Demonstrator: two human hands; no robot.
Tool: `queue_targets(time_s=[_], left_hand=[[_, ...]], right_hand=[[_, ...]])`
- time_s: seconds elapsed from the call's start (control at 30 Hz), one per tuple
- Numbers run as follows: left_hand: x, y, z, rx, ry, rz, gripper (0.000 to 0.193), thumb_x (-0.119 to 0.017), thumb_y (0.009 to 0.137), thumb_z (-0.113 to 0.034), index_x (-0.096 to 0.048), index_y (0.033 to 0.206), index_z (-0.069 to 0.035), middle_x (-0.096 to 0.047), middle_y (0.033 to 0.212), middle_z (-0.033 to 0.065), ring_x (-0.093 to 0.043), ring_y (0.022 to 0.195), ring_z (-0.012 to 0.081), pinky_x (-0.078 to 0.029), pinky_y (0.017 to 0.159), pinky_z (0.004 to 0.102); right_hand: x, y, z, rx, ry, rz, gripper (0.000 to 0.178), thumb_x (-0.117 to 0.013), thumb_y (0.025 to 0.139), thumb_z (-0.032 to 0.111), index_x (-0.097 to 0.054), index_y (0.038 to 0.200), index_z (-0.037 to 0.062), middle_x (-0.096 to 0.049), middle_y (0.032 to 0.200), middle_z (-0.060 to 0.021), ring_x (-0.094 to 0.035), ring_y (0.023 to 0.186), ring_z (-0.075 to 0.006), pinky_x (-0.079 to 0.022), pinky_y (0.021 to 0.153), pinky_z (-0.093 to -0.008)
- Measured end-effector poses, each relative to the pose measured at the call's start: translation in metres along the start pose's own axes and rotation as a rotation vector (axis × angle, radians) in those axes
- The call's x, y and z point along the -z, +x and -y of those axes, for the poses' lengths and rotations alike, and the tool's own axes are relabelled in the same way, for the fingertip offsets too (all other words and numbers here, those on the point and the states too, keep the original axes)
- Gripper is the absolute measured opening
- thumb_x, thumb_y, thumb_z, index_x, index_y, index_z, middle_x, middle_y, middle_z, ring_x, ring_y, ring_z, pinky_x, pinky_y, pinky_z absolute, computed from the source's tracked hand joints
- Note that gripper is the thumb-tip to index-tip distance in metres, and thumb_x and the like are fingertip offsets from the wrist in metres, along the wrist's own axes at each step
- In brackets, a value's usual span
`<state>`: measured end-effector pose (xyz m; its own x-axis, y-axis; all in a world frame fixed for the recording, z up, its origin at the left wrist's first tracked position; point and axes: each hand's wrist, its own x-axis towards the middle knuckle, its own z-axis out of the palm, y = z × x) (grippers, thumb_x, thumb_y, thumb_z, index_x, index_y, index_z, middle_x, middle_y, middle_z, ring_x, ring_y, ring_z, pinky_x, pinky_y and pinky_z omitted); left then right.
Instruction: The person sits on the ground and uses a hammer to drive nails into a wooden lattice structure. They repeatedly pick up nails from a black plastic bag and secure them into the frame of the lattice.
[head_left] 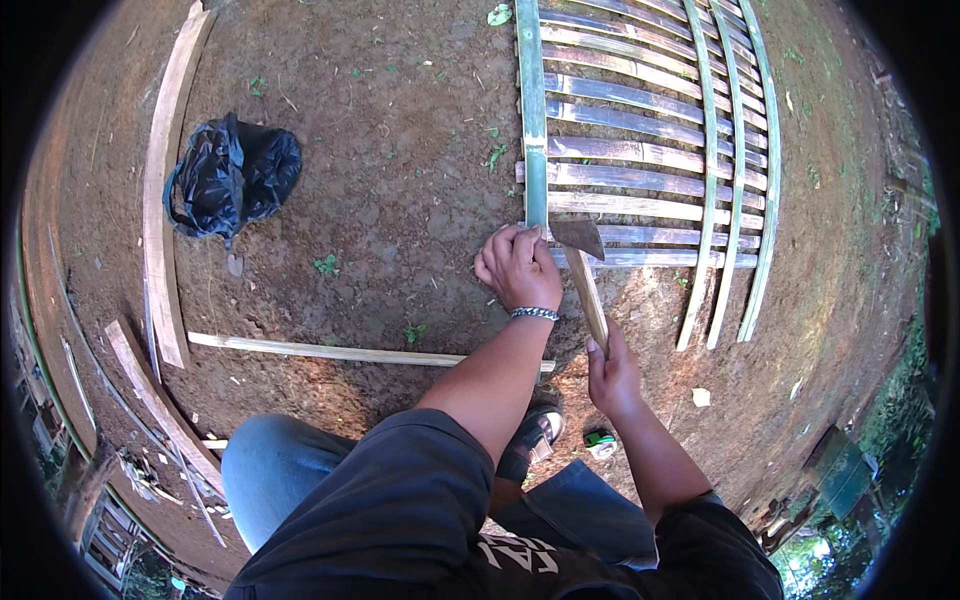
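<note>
A bamboo lattice panel (640, 180) lies on the soil, made of many crosswise slats under several long strips. My left hand (520, 265), with a chain bracelet at the wrist, is closed at the near end of the panel's green left strip (534, 160). Its fingers are curled and pressed together, and what they pinch there is hidden. In my right hand (614, 375) is a hatchet (590, 290), gripped low on its wooden handle. The dark metal head hangs just right of my left hand, over the nearest slats.
A black plastic bag (240, 175) sits at left beside a long wooden board (168, 190). One pale bamboo strip (340, 350) crosses the ground before my knee. A green tape measure (600, 440) lies by my sandaled foot (535, 435). Another board (160, 400) rests at lower left.
</note>
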<state>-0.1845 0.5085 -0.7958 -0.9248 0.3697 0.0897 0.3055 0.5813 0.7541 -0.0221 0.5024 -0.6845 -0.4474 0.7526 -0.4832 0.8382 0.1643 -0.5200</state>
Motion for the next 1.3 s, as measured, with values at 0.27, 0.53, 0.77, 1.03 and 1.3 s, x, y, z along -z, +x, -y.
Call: queue_targets(time_s=[0.27, 0.53, 0.77, 1.03, 1.3], left_hand=[[-0.001, 0.0, -0.002, 0.01, -0.02, -0.006, 0.011, -0.072, 0.084, -0.01, -0.07, 0.092, -0.017, -0.066, 0.109, 0.0013, -0.058, 0.117, 0.0265, -0.031, 0.106, 0.0485], [-0.001, -0.002, 0.0, 0.006, -0.019, -0.003, 0.011, -0.072, 0.083, -0.01, -0.069, 0.092, -0.016, -0.066, 0.11, 0.0024, -0.058, 0.118, 0.0272, -0.031, 0.106, 0.0489], [-0.001, -0.003, 0.001, 0.01, -0.017, 0.014, 0.011, -0.07, 0.084, -0.011, -0.07, 0.093, -0.016, -0.066, 0.111, 0.003, -0.058, 0.118, 0.0275, -0.031, 0.107, 0.0495], [-0.001, -0.001, 0.0, 0.001, -0.008, 0.008, 0.012, -0.071, 0.084, -0.01, -0.07, 0.094, -0.017, -0.066, 0.111, 0.0027, -0.058, 0.118, 0.0276, -0.03, 0.106, 0.0493], [0.0, 0.0, 0.0, -0.023, -0.006, 0.006, 0.011, -0.071, 0.085, -0.011, -0.069, 0.094, -0.017, -0.066, 0.112, 0.0029, -0.058, 0.117, 0.0277, -0.03, 0.106, 0.0497]], right_hand=[[0.0, 0.006, -0.009, 0.191, -0.045, -0.085, 0.044, -0.058, 0.1, 0.012, -0.049, 0.142, 0.0036, -0.068, 0.111, -0.0291, -0.069, 0.092, -0.0491, -0.056, 0.079, -0.0541], [-0.001, 0.011, -0.004, 0.191, -0.103, -0.106, 0.044, -0.06, 0.099, 0.011, -0.049, 0.141, 0.0029, -0.068, 0.113, -0.0284, -0.07, 0.091, -0.0468, -0.057, 0.076, -0.0522], [-0.002, 0.007, -0.008, 0.193, -0.152, -0.082, 0.044, -0.06, 0.099, 0.013, -0.049, 0.141, 0.0021, -0.068, 0.11, -0.0286, -0.07, 0.089, -0.0474, -0.057, 0.074, -0.0527], [0.002, 0.01, -0.002, 0.133, -0.149, -0.049, 0.044, -0.06, 0.099, 0.011, -0.049, 0.14, 0.0007, -0.069, 0.108, -0.0292, -0.07, 0.09, -0.0486, -0.057, 0.075, -0.0532], [-0.003, 0.007, -0.015, 0.215, -0.086, -0.123, 0.047, -0.061, 0.097, 0.012, -0.048, 0.142, 0.0064, -0.067, 0.113, -0.0293, -0.069, 0.09, -0.0482, -0.056, 0.076, -0.0538]])
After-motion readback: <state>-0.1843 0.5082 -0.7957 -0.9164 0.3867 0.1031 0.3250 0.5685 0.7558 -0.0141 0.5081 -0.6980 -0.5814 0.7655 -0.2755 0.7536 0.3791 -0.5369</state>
